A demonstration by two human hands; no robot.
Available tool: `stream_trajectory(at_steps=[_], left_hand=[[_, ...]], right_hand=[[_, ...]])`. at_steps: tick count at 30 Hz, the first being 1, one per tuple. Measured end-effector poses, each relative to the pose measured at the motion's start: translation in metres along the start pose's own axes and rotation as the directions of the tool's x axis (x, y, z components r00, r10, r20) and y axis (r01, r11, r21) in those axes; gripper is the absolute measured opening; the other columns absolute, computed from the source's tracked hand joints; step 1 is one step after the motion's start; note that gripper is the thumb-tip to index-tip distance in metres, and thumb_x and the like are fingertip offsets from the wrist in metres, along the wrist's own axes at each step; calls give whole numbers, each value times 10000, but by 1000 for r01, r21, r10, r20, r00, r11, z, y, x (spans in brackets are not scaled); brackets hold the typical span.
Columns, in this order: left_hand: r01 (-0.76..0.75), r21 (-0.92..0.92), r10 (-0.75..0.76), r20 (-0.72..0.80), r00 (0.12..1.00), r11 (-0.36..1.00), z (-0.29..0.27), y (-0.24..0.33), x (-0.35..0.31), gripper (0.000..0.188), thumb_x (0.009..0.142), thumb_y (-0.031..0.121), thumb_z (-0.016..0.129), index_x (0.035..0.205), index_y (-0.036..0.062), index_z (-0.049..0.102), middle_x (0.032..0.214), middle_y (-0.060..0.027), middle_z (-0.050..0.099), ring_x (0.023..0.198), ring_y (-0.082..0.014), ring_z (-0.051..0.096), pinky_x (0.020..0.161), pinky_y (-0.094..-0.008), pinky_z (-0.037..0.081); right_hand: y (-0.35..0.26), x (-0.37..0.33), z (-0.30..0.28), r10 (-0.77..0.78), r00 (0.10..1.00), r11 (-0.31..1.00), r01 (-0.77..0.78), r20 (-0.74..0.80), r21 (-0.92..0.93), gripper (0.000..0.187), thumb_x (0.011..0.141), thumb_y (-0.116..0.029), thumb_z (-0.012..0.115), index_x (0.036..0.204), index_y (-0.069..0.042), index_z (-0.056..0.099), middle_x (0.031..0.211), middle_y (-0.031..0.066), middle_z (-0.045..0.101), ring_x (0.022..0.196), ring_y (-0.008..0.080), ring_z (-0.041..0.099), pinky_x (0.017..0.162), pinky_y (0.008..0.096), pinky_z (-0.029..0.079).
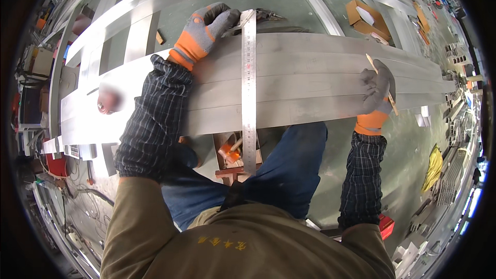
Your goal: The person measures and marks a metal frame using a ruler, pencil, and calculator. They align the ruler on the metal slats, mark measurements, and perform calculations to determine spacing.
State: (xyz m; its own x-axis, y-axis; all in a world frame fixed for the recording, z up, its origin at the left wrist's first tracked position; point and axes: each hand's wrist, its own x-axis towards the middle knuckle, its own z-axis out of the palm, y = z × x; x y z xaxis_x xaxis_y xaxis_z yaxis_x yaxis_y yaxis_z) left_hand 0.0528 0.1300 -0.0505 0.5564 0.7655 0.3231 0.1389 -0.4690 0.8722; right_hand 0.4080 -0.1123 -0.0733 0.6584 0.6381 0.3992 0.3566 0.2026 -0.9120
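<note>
My left hand (207, 30) grips the ruler (249, 80) up top, probably steadying it across the metal bars (305, 83); right hand (376, 88) pinches a pencil (393, 104).

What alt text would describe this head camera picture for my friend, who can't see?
A long ruler lies across grey metal bars set side by side, with a gloved left hand at its far end and a gloved right hand holding a pencil. An open cardboard box sits beyond the bars.
</note>
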Motion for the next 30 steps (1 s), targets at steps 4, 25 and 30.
stream_trajectory(at_steps=[4, 25, 30], left_hand=[[10, -70, -11, -20, 1000, 998, 5, 2, -1, 296, 1077, 258, 615, 1110, -5, 746, 925, -60, 740, 849, -133, 631, 818, -304, 527], [29, -66, -30, -3, 1000, 997, 0, -5, -2, 325, 1082, 271, 606, 1149, -20, 734, 1003, -76, 764, 914, -139, 664, 876, -296, 537], [54, -81, -53, 24, 998, 995, 2, -1, 0, 330, 1083, 280, 611, 1152, -18, 734, 1008, -73, 761, 925, -140, 664, 883, -301, 536]], right_hand=[[5, 4, -2, -71, 997, 997, 71, -8, -27, 430, 1090, -322, 501, 1320, 0, 667, 875, 28, 699, 661, 15, 497, 581, 148, 340], [-4, 0, 1, -43, 999, 999, 43, -17, 31, 357, 1093, -267, 517, 1261, 15, 658, 819, 80, 709, 709, 141, 625, 707, 299, 520], [3, -1, -5, -95, 995, 995, 95, 19, -22, 343, 1124, -231, 509, 1319, 22, 637, 951, 64, 729, 750, 39, 561, 616, 164, 374]])
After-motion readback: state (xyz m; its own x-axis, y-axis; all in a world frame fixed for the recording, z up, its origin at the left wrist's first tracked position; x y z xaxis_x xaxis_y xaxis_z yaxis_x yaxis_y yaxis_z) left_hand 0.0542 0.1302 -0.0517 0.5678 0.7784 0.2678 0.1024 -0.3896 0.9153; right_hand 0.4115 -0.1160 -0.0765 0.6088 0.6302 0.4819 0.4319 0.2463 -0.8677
